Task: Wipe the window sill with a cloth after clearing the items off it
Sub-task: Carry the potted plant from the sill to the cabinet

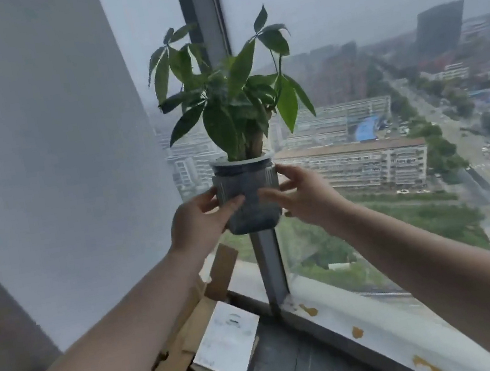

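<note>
Two hands, left [199,221] and right [305,196], clasp a potted plant [249,197] above the dark window sill [298,366]; fingers wrap its sides. Cardboard pieces [193,331] and a white sheet [228,342] crowd the sill's left corner.

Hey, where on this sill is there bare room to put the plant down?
Both hands hold the plant pot in the air. The dark sill is bare between the white sheet and the window frame. The left corner is crowded with cardboard.

cardboard pieces [192,328]: leaning at left wall, near left | white board [226,339]: lying tilted against cardboard | window frame post [204,15]: upright, centre | city buildings [352,162]: beyond glass, far right
</note>
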Motion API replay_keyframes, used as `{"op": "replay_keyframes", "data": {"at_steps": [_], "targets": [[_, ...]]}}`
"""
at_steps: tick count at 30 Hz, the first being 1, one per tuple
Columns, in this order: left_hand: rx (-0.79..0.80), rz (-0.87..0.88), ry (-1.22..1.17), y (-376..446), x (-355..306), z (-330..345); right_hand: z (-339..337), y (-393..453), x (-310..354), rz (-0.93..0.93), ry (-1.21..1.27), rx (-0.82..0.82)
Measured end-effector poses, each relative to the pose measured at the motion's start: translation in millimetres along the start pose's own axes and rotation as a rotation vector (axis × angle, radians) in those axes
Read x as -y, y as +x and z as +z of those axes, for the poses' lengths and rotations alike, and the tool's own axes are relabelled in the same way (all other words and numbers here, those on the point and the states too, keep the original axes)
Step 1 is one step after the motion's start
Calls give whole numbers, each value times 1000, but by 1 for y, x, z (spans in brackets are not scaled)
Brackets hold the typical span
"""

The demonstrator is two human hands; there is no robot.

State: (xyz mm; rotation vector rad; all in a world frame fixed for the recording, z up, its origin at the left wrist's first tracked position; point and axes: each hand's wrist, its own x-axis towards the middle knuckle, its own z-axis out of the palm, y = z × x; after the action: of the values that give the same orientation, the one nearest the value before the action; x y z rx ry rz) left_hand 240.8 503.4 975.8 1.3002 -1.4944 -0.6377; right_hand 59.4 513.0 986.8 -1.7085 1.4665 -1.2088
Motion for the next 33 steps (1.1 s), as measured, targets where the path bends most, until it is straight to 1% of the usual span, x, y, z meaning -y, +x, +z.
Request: {"op": "replay_keyframes", "data": {"at_steps": [4, 7, 10, 14, 17, 23, 28, 33], "targets": [[-134, -33, 44, -36, 20, -113, 86, -22, 67, -104, 15, 147], [-233, -76, 51, -70, 41, -207, 163, -50, 119, -167, 52, 238], [-332, -124, 86, -111, 67, -308, 254, -87, 169, -201, 122, 318], [-439, -174, 130, -175, 105, -447, 387, -142, 235, -245, 216, 481], [-515, -208, 176, -226, 128, -535, 474, -185, 279, -271, 240, 589], [-693, -312, 139, -316, 172, -674, 614, -258, 355, -372, 216, 780], [-844, -382, 136, -387, 210, -770, 723, -316, 410, -463, 216, 956], [-967, -446, 220, -443, 251, -868, 845, -372, 455, -514, 275, 1104]]}}
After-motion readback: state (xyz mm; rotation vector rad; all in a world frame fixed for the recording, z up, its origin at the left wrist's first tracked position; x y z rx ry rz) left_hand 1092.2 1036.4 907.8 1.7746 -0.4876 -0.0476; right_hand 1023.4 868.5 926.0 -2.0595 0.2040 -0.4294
